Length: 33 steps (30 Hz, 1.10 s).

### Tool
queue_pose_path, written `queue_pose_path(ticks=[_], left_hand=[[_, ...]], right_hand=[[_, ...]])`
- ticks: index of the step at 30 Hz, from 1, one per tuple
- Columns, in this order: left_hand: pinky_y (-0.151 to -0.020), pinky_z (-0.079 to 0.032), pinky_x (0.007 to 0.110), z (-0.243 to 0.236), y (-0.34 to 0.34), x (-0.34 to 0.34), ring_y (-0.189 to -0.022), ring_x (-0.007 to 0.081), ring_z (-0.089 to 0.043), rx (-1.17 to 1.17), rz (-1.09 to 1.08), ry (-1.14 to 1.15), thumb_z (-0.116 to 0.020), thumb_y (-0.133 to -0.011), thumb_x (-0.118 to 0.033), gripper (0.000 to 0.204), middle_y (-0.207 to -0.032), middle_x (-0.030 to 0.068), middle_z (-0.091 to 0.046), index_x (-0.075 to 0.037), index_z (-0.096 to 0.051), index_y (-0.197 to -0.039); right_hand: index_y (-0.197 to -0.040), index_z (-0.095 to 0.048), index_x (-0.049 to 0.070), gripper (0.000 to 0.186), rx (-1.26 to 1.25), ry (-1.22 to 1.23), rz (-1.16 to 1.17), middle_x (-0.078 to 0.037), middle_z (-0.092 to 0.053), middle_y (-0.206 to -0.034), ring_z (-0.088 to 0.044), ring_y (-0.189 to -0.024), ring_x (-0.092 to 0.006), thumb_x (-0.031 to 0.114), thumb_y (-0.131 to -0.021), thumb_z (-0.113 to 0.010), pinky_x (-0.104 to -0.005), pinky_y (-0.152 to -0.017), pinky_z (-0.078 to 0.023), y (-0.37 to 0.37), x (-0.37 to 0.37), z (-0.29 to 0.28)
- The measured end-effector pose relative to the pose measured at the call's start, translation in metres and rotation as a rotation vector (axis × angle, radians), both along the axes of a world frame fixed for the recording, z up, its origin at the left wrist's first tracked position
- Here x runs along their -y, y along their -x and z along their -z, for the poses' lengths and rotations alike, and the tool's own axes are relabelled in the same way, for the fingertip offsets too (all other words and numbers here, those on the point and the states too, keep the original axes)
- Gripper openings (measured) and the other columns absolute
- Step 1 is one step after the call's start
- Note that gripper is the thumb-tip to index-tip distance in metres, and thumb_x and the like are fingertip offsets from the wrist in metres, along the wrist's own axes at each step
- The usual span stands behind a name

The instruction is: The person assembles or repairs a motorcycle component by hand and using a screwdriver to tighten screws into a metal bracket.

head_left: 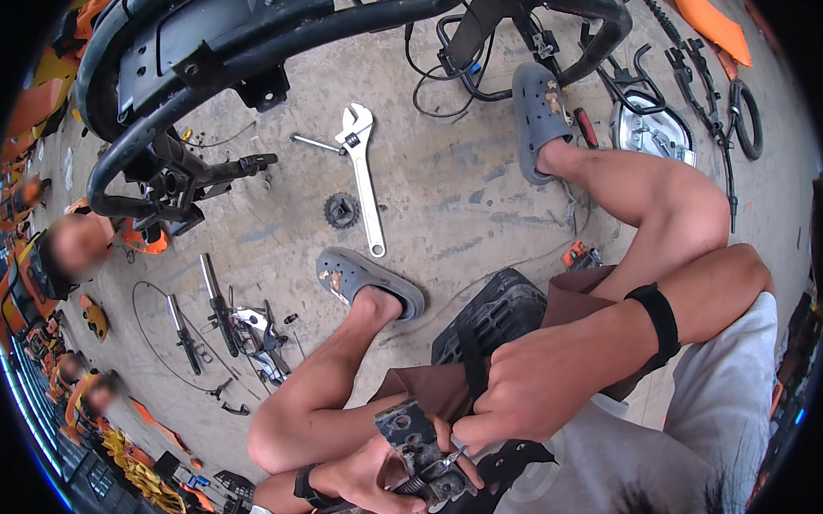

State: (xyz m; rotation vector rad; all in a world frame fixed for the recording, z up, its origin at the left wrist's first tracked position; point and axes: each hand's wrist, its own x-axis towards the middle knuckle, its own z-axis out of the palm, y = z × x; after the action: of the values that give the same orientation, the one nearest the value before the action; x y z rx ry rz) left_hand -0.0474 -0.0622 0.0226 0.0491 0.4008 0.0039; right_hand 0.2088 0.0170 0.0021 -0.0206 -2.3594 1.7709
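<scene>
My left hand (365,483) is wrapped round a worn black metal bracket (405,428) with holes and a coil spring (410,485), held low in front of my body. Against its right side is my right hand (534,384), with curled fingers and the thumb side near a small metal pin (453,457) on the bracket. What those right fingers grip, if anything, is hidden. Past the hands, on the concrete floor, lie a large adjustable wrench (364,182), a bolt (317,142) and a dark toothed sprocket (342,210).
A black tubular vehicle frame (268,44) spans the top. Fork tubes (216,305) and cables lie left; a red-handled tool (586,127), a headlight-like part (647,126) and an orange panel (707,18) are right. A black ribbed plastic piece (490,313) sits between my legs. Other people are at left.
</scene>
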Motion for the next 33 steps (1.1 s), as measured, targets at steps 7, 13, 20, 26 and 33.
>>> queue_pose_path(ticks=[7, 13, 20, 26, 33], left_hand=[[-0.080, -0.046, 0.046, 0.000, 0.003, 0.003, -0.090, 0.0272, -0.062, 0.037, -0.024, -0.034, -0.070, -0.062, -0.040, 0.065, -0.111, 0.0201, -0.062, -0.005, -0.048, -0.112], [-0.076, -0.049, 0.039, 0.000, 0.004, 0.002, -0.089, 0.0243, -0.062, 0.058, -0.039, -0.060, -0.072, -0.064, -0.025, 0.060, -0.113, 0.0232, -0.061, -0.006, -0.045, -0.114], [-0.071, -0.051, 0.032, -0.001, 0.007, 0.000, -0.086, 0.0209, -0.063, 0.070, -0.022, -0.072, -0.075, -0.065, -0.007, 0.060, -0.117, 0.0267, -0.060, -0.007, -0.041, -0.115], [-0.068, -0.053, 0.028, -0.002, 0.003, 0.000, -0.085, 0.0187, -0.063, 0.075, -0.039, -0.080, -0.076, -0.067, 0.001, 0.061, -0.118, 0.0282, -0.060, -0.007, -0.040, -0.115], [-0.078, -0.050, 0.035, -0.017, -0.017, -0.019, -0.087, 0.0199, -0.064, -0.029, 0.115, 0.007, -0.076, -0.071, -0.030, 0.053, -0.111, 0.0214, -0.063, -0.002, -0.049, -0.106]], right_hand=[[-0.088, -0.049, 0.000, 0.016, -0.039, 0.192, -0.005, -0.018, -0.056, -0.055, -0.060, -0.054, -0.0367, 0.002, -0.077, -0.060, -0.0434, -0.049, -0.046, 0.001, 0.003, 0.001], [-0.086, -0.050, -0.001, 0.010, -0.039, 0.279, -0.045, -0.019, -0.054, -0.055, -0.057, -0.053, -0.0373, 0.004, -0.084, -0.058, -0.0442, -0.048, -0.043, 0.000, 0.002, 0.004], [-0.085, -0.050, -0.002, 0.011, -0.061, 0.368, -0.034, -0.020, -0.054, -0.056, -0.056, -0.052, -0.0378, 0.006, -0.086, -0.057, -0.0446, -0.048, -0.042, 0.002, 0.012, 0.007], [-0.084, -0.050, -0.002, 0.012, -0.070, 0.433, -0.049, -0.020, -0.053, -0.056, -0.054, -0.052, -0.0382, 0.007, -0.089, -0.056, -0.0449, -0.048, -0.041, -0.001, 0.013, 0.011], [-0.083, -0.050, -0.002, 0.015, -0.067, 0.476, -0.035, -0.021, -0.052, -0.056, -0.053, -0.051, -0.0387, 0.009, -0.091, -0.055, -0.0452, -0.048, -0.040, -0.004, 0.019, 0.009]])
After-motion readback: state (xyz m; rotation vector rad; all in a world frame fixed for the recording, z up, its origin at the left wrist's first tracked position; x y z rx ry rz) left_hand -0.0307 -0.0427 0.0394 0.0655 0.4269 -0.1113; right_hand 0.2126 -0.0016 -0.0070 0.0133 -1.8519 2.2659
